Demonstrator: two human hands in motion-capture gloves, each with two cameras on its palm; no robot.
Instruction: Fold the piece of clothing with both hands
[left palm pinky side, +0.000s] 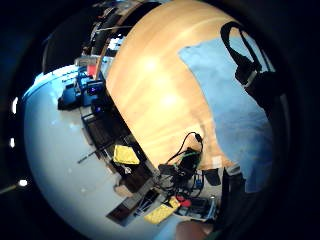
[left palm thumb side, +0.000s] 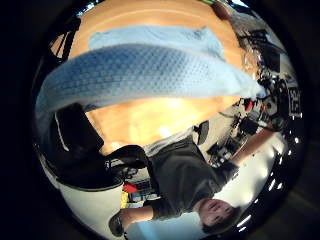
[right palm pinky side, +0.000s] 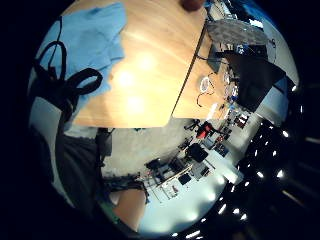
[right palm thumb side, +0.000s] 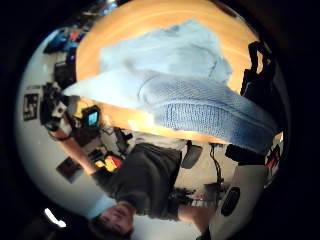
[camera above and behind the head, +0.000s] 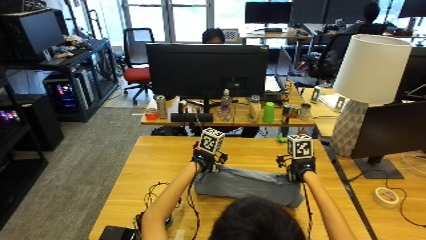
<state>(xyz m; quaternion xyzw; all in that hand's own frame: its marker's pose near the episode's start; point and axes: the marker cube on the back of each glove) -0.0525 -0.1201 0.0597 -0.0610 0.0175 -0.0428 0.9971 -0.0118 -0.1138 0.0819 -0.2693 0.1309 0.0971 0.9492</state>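
- Both gloved hands hold the far edge of one blue garment (camera above and behind the head: 243, 182): the left hand (camera above and behind the head: 204, 161) pinches its corner at about 10 o'clock of the cloth, the right hand (camera above and behind the head: 299, 170) the corner at about 2 o'clock, fingers curled onto the fabric as far as the outside view shows.
- From the thumb-side palm views, a lifted band of knit cloth (left palm thumb side: 145, 72) stretches across close to each palm, with the rest of the garment lying flat on the wooden table (camera above and behind the head: 160, 160) beyond it.
- Holding the two corners apart keeps the raised edge taut and straight, which I judge suits carrying it over the flat part for a fold.
- Garment position: on the near table, in front of the person, spread between the two forearms; its near edge is hidden by the person's head.
- Count: one garment, two hands on it, one table under it.
- At 12 o'clock beyond the table stands one dark monitor (camera above and behind the head: 206, 70) on a second desk; at 2 o'clock, one white lamp (camera above and behind the head: 369, 75).
- Judging by the single raised edge, the fold is under way, not finished.
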